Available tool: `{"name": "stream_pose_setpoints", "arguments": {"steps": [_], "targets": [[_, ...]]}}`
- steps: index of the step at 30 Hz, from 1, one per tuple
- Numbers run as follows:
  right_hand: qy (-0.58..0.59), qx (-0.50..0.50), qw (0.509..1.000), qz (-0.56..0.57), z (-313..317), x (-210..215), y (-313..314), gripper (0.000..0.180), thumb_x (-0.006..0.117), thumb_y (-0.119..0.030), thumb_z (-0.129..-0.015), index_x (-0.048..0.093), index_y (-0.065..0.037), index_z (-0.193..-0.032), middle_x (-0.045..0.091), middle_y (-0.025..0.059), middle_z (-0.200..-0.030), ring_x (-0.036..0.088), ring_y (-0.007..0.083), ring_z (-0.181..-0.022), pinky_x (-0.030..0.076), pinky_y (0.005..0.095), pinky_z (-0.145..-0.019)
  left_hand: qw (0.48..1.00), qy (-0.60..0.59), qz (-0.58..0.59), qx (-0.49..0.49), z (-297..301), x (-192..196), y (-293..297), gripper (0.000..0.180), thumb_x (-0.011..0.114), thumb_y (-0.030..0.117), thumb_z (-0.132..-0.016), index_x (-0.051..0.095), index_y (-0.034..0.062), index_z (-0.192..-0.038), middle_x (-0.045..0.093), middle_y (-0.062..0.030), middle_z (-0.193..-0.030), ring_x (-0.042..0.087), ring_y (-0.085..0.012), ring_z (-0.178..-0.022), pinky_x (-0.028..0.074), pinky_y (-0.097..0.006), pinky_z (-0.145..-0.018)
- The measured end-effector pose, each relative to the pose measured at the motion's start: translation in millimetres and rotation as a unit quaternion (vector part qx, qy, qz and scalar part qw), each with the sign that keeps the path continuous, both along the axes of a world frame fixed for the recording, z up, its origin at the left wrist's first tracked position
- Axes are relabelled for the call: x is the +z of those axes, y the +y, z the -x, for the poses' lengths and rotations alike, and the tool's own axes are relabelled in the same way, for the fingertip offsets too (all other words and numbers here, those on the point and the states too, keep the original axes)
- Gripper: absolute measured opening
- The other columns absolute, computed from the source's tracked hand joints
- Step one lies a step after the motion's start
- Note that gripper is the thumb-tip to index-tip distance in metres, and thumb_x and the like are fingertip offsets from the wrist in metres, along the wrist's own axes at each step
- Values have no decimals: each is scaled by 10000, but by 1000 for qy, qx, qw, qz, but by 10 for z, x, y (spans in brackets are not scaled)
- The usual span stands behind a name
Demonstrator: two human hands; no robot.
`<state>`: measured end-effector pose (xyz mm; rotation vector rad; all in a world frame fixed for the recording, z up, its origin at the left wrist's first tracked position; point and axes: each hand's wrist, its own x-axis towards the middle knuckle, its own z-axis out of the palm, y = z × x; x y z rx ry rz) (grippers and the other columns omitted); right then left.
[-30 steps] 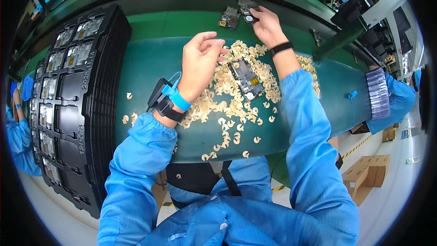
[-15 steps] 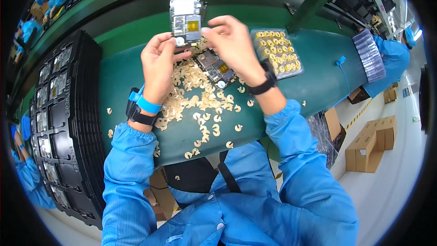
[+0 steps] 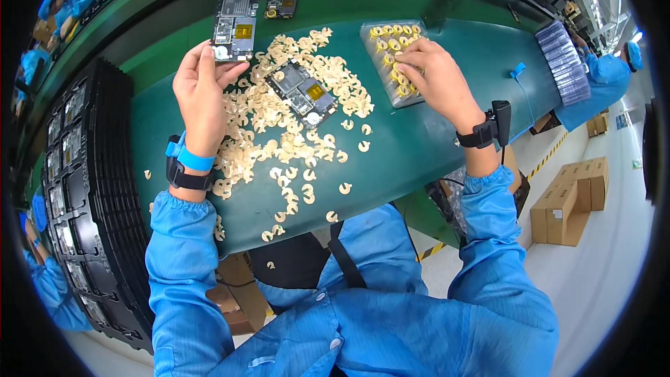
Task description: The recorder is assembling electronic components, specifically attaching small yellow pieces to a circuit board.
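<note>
My left hand (image 3: 201,98) pinches the lower end of a circuit board (image 3: 236,26), held upright with a yellow patch and a white round part on its face. My right hand (image 3: 444,82) reaches over a clear plastic tray (image 3: 399,102) filled with rows of yellow ring-shaped parts (image 3: 398,30). Its thumb and forefinger are closed at one of these parts, which the fingers partly hide. Between my hands, a second circuit board (image 3: 302,93) rests tilted on a pile of cream-coloured C-shaped pieces (image 3: 342,82). A smaller board (image 3: 282,1) lies farther back, on the green ledge.
A tall stack of black trays (image 3: 105,188) holding boards stands at my left. Silvery stacked trays (image 3: 562,63) and a blue clip on a cord (image 3: 517,70) are at the mat's right end. Cardboard boxes (image 3: 569,199) sit on the floor. Co-workers in blue are on both sides.
My right hand has left the held board and moved right to the clear tray. My left hand has carried the board a little left. The smaller board behind has come into sight.
</note>
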<state>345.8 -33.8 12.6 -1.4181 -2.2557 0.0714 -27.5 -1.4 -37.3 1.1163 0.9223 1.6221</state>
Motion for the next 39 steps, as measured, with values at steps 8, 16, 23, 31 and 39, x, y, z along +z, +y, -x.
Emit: {"name": "stream_pose_setpoints", "arguments": {"steps": [8, 16, 23, 31, 39], "targets": [[-71, 33, 996, -46, -52, 34, -65, 197, 643, -41, -898, 735, -8, -1068, 680, 143, -1039, 637, 358, -999, 529, 445, -903, 1000, -6, -30, -3, 34, 5, 41, 364, 501, 129, -1102, 525, -125, -1362, 675, -202, -1218, 721, -250, -1028, 623, -377, -949], [-107, 82, 989, -61, -119, 42, -46, 220, 653, -22, -836, 736, -8, -1039, 686, 135, -1048, 663, 346, -990, 547, 440, -880, 999, 13, -30, -6, -7, 34, -6, 375, 496, 100, -1094, 487, -124, -1396, 652, -206, -1261, 712, -243, -1038, 610, -380, -978], [-131, 94, 986, -43, -120, 48, 4, 164, 687, -55, -852, 722, 0, -1002, 680, 118, -1010, 669, 328, -960, 557, 426, -838, 1000, -13, 7, 15, 7, 54, -4, 379, 484, 52, -1079, 467, -131, -1411, 660, -227, -1246, 722, -253, -1043, 625, -359, -948], [54, 14, 997, -58, 143, 4, 77, 103, 672, -82, -940, 684, -6, -1008, 665, 97, -921, 666, 246, -785, 540, 352, -716, 1000, -1, 3, -2, 4, 64, -59, 248, 531, 11, -1042, 625, -93, -1247, 700, -173, -1111, 725, -232, -1003, 628, -360, -926], [355, 165, 899, 197, 1262, 264, 335, 146, 625, -130, -1019, 653, 12, -998, 568, -30, -790, 489, 44, -717, 414, 244, -606, 995, 10, -67, -78, -18, 54, -115, 194, 524, 40, -1029, 681, -67, -1069, 688, -118, -1080, 695, -198, -988, 616, -381, -898]]}}
